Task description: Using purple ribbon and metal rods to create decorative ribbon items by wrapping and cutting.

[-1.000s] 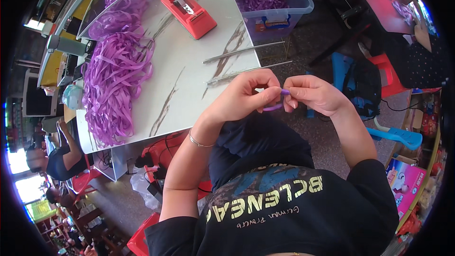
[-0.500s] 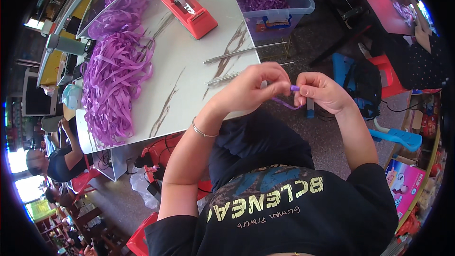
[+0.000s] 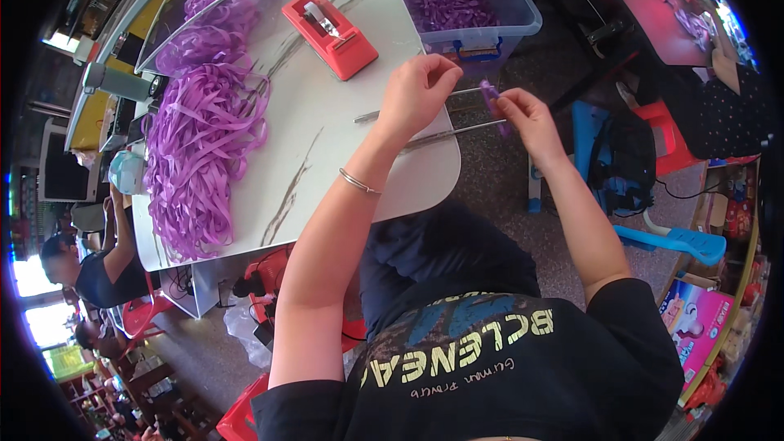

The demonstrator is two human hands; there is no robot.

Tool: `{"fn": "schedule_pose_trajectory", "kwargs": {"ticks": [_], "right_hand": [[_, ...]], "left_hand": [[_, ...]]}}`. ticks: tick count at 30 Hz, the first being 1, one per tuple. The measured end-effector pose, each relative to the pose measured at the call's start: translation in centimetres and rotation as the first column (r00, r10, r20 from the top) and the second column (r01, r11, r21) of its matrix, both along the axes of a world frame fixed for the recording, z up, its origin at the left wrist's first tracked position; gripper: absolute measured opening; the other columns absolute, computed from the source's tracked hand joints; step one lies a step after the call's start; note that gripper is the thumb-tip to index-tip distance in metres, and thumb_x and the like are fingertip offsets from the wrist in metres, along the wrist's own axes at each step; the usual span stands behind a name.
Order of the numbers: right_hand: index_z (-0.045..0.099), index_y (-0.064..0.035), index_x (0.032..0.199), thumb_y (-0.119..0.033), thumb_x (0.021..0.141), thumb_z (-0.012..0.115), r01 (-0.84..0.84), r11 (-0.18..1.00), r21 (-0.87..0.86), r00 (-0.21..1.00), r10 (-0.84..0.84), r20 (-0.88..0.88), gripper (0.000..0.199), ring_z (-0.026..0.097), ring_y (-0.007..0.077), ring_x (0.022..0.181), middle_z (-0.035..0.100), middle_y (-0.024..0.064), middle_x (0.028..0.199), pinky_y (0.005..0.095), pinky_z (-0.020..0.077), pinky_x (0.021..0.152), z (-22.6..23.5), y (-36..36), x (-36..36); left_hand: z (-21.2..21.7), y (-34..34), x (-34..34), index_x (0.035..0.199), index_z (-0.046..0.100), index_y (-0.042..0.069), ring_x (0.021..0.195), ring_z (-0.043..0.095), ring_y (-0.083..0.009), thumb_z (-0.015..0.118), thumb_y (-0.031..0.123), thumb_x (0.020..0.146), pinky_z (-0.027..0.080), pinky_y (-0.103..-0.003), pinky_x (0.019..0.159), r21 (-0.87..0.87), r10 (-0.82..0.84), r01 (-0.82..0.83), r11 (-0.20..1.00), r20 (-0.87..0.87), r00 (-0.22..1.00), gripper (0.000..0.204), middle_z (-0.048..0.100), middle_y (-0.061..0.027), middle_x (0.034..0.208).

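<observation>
Two thin metal rods (image 3: 469, 126) jut out past the right edge of the table. A short length of purple ribbon (image 3: 492, 96) hangs across their outer ends, with its lower part blurred. My right hand (image 3: 529, 124) pinches this ribbon between thumb and fingers. Over the table edge, above the rods, my left hand (image 3: 418, 96) has its thumb and fingers drawn together; whether anything small is between the tips is hidden. On the left side of the table lies a big heap of loose purple ribbon (image 3: 200, 155).
A red tape dispenser (image 3: 347, 53) stands on the white marbled table (image 3: 327, 171). Beyond the right edge, a clear plastic bin (image 3: 518, 20) holds many small purple pieces. To the right are a blue stool (image 3: 584, 126), a black bag (image 3: 625, 159) and a red chair (image 3: 665, 135). Other people sit nearby.
Both hands have moved apart and away from my body. The purple ribbon, earlier held between them as a small roll, is now at the rod ends in my right hand.
</observation>
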State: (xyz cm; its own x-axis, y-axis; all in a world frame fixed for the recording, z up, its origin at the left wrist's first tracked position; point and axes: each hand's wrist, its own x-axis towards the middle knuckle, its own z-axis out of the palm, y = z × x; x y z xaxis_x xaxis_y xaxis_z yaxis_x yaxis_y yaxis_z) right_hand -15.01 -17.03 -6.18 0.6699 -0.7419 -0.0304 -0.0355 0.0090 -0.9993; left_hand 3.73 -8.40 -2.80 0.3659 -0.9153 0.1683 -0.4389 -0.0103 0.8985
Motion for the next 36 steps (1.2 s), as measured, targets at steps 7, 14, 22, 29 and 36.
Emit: {"fn": "schedule_pose_trajectory", "kwargs": {"ticks": [7, 14, 22, 29, 36], "right_hand": [[0.059, -0.0023, 0.089, -0.016, 0.088, 0.055, -0.063, 0.996, 0.057, 0.996, 0.059, 0.067, 0.015, 0.054, 0.0064, 0.077, 0.059, -0.0004, 0.08, 0.0211, 0.0409, 0.073, -1.7, 1.8, 1.5], [0.06, -0.0022, 0.089, -0.016, 0.088, 0.055, 0.007, 0.999, 0.044, 1.0, -0.008, 0.021, 0.015, 0.053, 0.0064, 0.077, 0.06, 0.0001, 0.082, 0.0212, 0.0406, 0.073, -2.2, 2.5, 2.0], [0.062, -0.0015, 0.092, -0.016, 0.087, 0.055, -0.06, 0.991, 0.121, 0.998, 0.062, -0.013, 0.016, 0.055, 0.0074, 0.077, 0.062, 0.0016, 0.081, 0.0218, 0.0413, 0.073, -2.2, 4.2, -0.5], [0.063, 0.0001, 0.091, -0.015, 0.085, 0.057, -0.137, 0.974, 0.18, 0.979, 0.161, -0.128, 0.017, 0.058, 0.0106, 0.08, 0.064, 0.0047, 0.081, 0.0238, 0.0433, 0.076, -0.3, 10.8, -7.8], [0.069, -0.0103, 0.083, -0.013, 0.077, 0.063, -0.386, 0.889, -0.246, 0.898, 0.301, -0.321, 0.008, 0.058, 0.0174, 0.083, 0.063, 0.0043, 0.084, 0.0298, 0.0393, 0.081, 2.5, 15.0, -13.6]], "left_hand": [[-0.3, 0.3, -0.1, 0.08, 0.067, 0.004, 0.068, 0.058, -0.0218, 0.063, 0.017, 0.075, 0.045, -0.033, 0.064, -0.016, 0.034, -0.033, 0.999, 0.071, 0.997, 0.015, 0.06, -0.0105, 0.076], [0.5, 0.0, -0.3, 0.075, 0.07, 0.006, 0.071, 0.058, -0.0248, 0.065, 0.022, 0.072, 0.046, -0.035, 0.067, 0.077, -0.014, -0.006, 0.997, 0.249, 0.968, 0.017, 0.06, -0.0098, 0.077], [1.2, -0.6, -0.5, 0.077, 0.07, 0.007, 0.071, 0.06, -0.0218, 0.069, 0.03, 0.071, 0.046, -0.033, 0.064, 0.236, -0.06, -0.014, 0.972, 0.303, 0.951, 0.025, 0.062, -0.0092, 0.075], [0.7, -0.7, -0.2, 0.074, 0.071, 0.01, 0.067, 0.062, -0.0233, 0.066, 0.028, 0.072, 0.047, -0.035, 0.066, 0.251, -0.075, -0.011, 0.968, 0.328, 0.942, 0.019, 0.064, -0.0084, 0.066], [0.4, -0.8, 0.3, 0.079, 0.071, 0.011, 0.067, 0.062, -0.0231, 0.064, 0.029, 0.074, 0.047, -0.035, 0.066, 0.266, -0.085, 0.0, 0.964, 0.308, 0.947, 0.02, 0.065, -0.0089, 0.069]]}}
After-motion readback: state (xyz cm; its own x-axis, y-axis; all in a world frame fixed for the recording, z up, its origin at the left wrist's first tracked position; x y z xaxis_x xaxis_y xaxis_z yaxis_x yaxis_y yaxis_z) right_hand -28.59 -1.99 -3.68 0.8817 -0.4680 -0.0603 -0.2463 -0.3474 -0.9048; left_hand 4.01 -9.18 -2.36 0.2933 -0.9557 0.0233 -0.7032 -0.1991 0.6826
